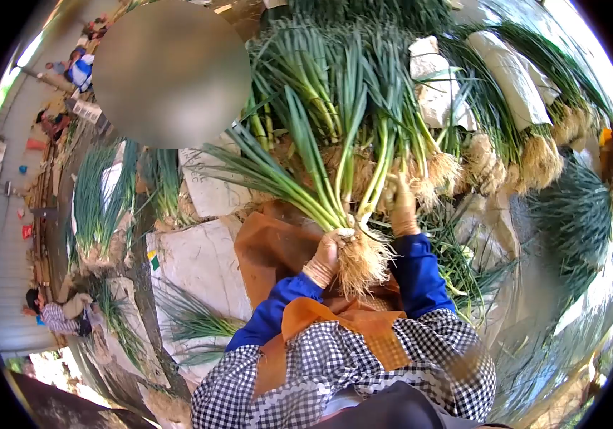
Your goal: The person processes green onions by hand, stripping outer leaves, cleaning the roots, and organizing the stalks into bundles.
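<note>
A: Why's our left hand [324, 259] clamped so low on the spring onions [328, 209]?

B: Probably lets the roots [361, 263] hang free over our apron [271, 243], leaves fanning away. Right hand's [403, 207] beside the stems; can't tell its grip.

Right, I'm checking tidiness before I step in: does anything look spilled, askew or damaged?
Mainly the loose green stalks, tangled and pointing every way beside the right sleeve, while the rooted bundles above them lie side by side. They could simply be discards.
</note>
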Demonstrator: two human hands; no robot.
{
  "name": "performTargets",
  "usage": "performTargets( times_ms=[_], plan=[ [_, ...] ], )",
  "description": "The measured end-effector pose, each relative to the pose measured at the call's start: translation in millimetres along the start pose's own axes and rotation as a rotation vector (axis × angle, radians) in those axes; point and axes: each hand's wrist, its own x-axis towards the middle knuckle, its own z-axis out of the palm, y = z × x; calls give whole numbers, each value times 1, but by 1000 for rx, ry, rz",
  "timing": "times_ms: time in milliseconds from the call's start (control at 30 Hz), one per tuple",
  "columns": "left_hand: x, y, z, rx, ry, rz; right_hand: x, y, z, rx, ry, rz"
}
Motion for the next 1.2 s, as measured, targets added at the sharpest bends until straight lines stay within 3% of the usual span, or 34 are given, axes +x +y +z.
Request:
performTargets(
  times_ms=[67,100,133,167,200,267,333,467,533,567,600,633,667,700,733,800,867,933,1000,1067,1100,1133,1200],
  plan=[
    [-4,-2,18,-70,-11,31,11,2,9,134,-133,-27],
    [9,-4,-5,-83,13,-51,25,10,3,189,-164,-51],
    [1,-3,15,-105,-10,26,43,23,-6,246,-203,-66],
    [14,-6,-16,-164,-98,-7,59,36,-9,291,-249,-66],
    [12,-2,-6,-70,-107,9,68,48,-12,334,-298,-54],
    [18,-6,-10,34,-53,110,66,55,-4,245,-220,-2],
    [-1,1,22,-106,-123,101,50,52,4,102,-169,65],
    [-15,14,33,47,-52,133,-26,30,19,-675,-186,170],
    [-8,9,25,-124,46,-4,-55,22,28,-1181,-399,101],
    [-11,12,31,-26,32,144,-65,23,30,-1377,-569,17],
    [-10,13,23,-56,69,39,-72,26,23,-1594,-732,-59],
    [4,10,5,-82,64,67,-75,29,8,-1835,-864,-87],
    [-5,13,18,15,-24,213,-76,27,-11,-2092,-927,-1],
    [4,12,-2,32,13,193,-78,25,-29,-2281,-948,149],
    [13,7,-23,47,53,177,-83,19,-55,-2282,-349,611],
    [-8,10,18,75,75,197,-101,-28,-51,-2285,-112,683],
    [-6,5,10,108,87,173,-95,-44,-24,-2186,-144,216],
    [3,-2,-1,173,139,225,-78,-33,26,-1129,144,0],
    [13,-6,-8,260,152,238,-42,-8,30,-1337,-166,-274],
    [27,-9,-29,444,135,343,-24,18,34,-2385,-335,-517],
    [28,-10,-32,498,142,369,-20,31,25,-2074,-169,-867],
    [27,-8,-28,496,144,372,-34,12,58,-1729,4,-463],
    [23,-7,-17,542,263,310,-57,8,66,-1584,-109,-542]
  ],
)
